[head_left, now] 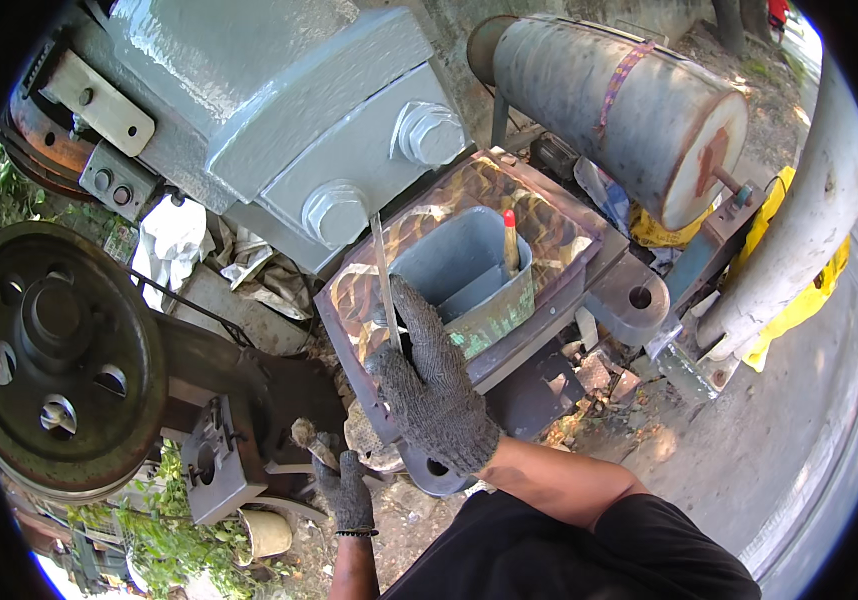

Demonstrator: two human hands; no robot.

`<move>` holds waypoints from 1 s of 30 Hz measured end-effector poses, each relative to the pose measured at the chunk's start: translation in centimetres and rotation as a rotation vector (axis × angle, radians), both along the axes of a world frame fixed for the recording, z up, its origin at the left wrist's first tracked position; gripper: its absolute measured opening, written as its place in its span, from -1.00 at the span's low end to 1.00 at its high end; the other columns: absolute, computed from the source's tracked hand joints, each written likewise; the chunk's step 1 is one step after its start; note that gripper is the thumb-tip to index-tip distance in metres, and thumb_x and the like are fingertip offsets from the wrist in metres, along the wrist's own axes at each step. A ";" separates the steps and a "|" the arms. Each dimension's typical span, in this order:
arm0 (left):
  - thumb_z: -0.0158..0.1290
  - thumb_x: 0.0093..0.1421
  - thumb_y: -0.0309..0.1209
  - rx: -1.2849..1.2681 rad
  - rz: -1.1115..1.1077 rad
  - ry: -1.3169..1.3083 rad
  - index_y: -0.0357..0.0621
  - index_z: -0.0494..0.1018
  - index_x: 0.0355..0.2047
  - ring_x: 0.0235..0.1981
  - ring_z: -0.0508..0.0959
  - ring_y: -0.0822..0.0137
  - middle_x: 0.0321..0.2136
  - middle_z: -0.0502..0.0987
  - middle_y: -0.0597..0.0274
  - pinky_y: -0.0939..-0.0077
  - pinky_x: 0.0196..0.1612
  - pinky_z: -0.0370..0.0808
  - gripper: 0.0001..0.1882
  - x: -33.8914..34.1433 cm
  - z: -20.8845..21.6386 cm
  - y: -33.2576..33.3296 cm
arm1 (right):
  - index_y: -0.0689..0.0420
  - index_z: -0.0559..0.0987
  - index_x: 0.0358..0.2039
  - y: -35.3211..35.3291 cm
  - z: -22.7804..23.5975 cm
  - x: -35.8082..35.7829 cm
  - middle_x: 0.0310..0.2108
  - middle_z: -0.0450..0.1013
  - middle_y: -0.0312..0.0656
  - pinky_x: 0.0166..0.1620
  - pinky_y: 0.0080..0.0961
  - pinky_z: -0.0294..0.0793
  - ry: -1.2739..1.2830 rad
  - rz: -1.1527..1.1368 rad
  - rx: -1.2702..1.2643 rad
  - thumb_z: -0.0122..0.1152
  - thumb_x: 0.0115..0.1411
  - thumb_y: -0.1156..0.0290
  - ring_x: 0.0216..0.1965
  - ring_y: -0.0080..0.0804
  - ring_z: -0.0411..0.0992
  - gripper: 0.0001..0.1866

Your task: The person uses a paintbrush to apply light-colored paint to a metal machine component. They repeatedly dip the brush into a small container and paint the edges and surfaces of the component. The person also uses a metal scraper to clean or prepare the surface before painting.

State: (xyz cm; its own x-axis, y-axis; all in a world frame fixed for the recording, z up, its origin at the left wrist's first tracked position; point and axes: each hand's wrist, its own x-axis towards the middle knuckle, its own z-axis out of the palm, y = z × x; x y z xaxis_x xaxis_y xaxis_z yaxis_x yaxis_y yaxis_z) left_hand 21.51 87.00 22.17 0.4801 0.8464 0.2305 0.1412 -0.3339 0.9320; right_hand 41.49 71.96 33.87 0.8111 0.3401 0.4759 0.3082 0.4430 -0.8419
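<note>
My right hand (pixel 434 390), in a grey knit glove, pinches a long thin metal strip (pixel 383 270). The strip's far end reaches up beside a large grey hex bolt (pixel 337 212) on the grey painted machine (pixel 299 110). Just right of that hand is a divided blue-grey metal bin (pixel 499 315) with chipped paint. A wooden handle with a red tip (pixel 511 245) leans upright at its far right corner. Lower left, my gloved left hand (pixel 347 492) is closed around a short stick-like thing with a pale, knobby end (pixel 307 434); its kind is unclear.
A dark handwheel (pixel 59 360) stands at left. The bin rests on a brown-patterned machine bed (pixel 469 185). A rusty metal cylinder (pixel 609 110) lies at the far right, near a pale post (pixel 799 230) and yellow sheeting (pixel 799 310). Broken rubble (pixel 604 375) lies below the bed.
</note>
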 end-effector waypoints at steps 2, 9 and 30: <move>0.08 0.30 -0.56 0.009 0.014 -0.015 -0.27 0.30 0.32 -0.15 0.55 0.40 0.12 0.51 0.11 0.49 -0.17 0.55 -0.44 -0.2 0.0 0.0 | 0.32 0.13 0.46 0.1 0.1 -0.2 0.39 0.19 0.24 0.42 -0.15 0.17 0.047 0.052 0.004 -0.02 0.48 0.29 0.40 0.10 0.22 -0.35; 0.09 0.29 -0.53 -0.061 -0.011 0.013 -0.29 0.30 0.33 0.02 0.54 0.31 0.18 0.49 0.05 0.41 0.01 0.54 -0.42 -1.4 -0.6 1.3 | 0.31 0.11 0.47 1.0 0.2 -1.3 0.42 0.16 0.26 0.44 -0.15 0.13 0.102 0.110 0.049 -0.03 0.45 0.37 0.44 0.11 0.17 -0.35; 0.14 0.32 -0.50 -0.160 -0.017 0.037 -0.31 0.31 0.31 0.08 0.51 0.31 0.14 0.48 0.12 0.38 0.09 0.51 -0.44 -1.9 -2.3 0.0 | 0.31 0.28 0.40 -2.4 -2.2 -2.4 0.26 0.36 0.11 0.32 -0.27 0.28 0.210 0.066 -0.045 -0.04 0.45 0.45 0.25 -0.09 0.37 -0.46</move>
